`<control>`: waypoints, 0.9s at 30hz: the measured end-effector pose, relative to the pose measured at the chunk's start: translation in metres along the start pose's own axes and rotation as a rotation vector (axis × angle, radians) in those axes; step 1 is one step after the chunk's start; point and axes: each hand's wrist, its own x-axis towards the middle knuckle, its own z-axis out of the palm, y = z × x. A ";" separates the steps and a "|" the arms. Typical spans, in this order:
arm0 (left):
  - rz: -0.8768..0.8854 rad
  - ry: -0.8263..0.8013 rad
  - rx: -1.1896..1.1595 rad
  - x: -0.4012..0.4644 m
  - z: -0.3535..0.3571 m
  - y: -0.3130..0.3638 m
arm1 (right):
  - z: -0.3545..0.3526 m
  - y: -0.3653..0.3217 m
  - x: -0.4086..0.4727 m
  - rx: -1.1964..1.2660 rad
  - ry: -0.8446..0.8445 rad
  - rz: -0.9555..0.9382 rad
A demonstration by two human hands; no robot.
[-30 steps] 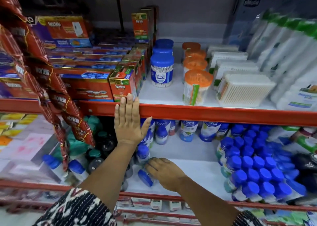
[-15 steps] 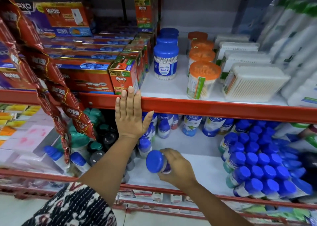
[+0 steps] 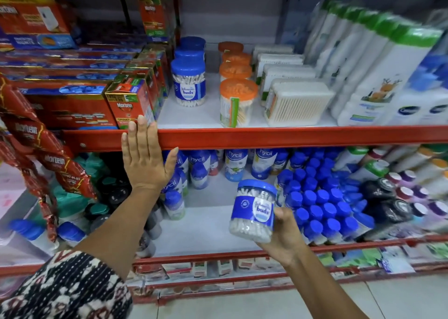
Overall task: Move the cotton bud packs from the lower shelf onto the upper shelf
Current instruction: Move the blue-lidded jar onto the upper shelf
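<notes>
My right hand (image 3: 283, 233) grips a clear cotton bud jar (image 3: 253, 209) with a blue lid and blue label, held upright in front of the lower shelf (image 3: 206, 226), below the upper shelf's red edge (image 3: 266, 135). On the upper shelf (image 3: 206, 112) a row of matching blue-lidded cotton bud jars (image 3: 188, 82) runs back from the front, beside orange-lidded jars (image 3: 237, 101) and white rectangular cotton bud boxes (image 3: 298, 104). My left hand (image 3: 145, 156) lies flat, fingers spread, against the red shelf edge.
Red Mortein boxes (image 3: 128, 100) fill the upper shelf's left. White bottles with green caps (image 3: 378, 64) stand at its right. Several blue-capped bottles (image 3: 322, 202) crowd the lower shelf's right, dark and teal bottles (image 3: 101, 197) its left. Red sachet strips (image 3: 48, 153) hang at left.
My right hand took the blue-lidded jar from the lower shelf floor, turned it upright and carried it up and to the right. My left hand stayed on the shelf edge.
</notes>
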 end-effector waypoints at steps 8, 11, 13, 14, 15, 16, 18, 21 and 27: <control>-0.002 0.001 -0.010 -0.001 -0.001 0.001 | 0.015 -0.009 -0.013 0.040 -0.062 -0.042; -0.001 0.014 -0.013 -0.004 -0.002 0.003 | 0.031 -0.018 -0.012 -0.100 0.087 -0.060; 0.009 0.038 -0.011 -0.006 0.000 0.004 | 0.053 -0.026 -0.005 -0.226 0.155 -0.110; 0.013 0.044 -0.011 -0.006 0.001 0.004 | 0.067 -0.031 0.000 -0.294 0.167 -0.158; 0.017 0.045 -0.013 -0.005 0.001 0.004 | 0.081 -0.037 0.006 -0.357 0.168 -0.219; 0.020 0.044 -0.015 -0.005 0.001 0.003 | 0.095 -0.043 0.012 -0.411 0.161 -0.286; 0.026 0.045 -0.009 -0.004 0.002 0.002 | 0.126 -0.055 0.023 -0.502 0.130 -0.409; 0.029 0.049 -0.004 -0.003 0.002 0.001 | 0.161 -0.065 0.046 -0.631 0.153 -0.570; 0.025 0.053 -0.009 -0.001 0.001 0.001 | 0.188 -0.049 0.105 -1.054 0.286 -0.810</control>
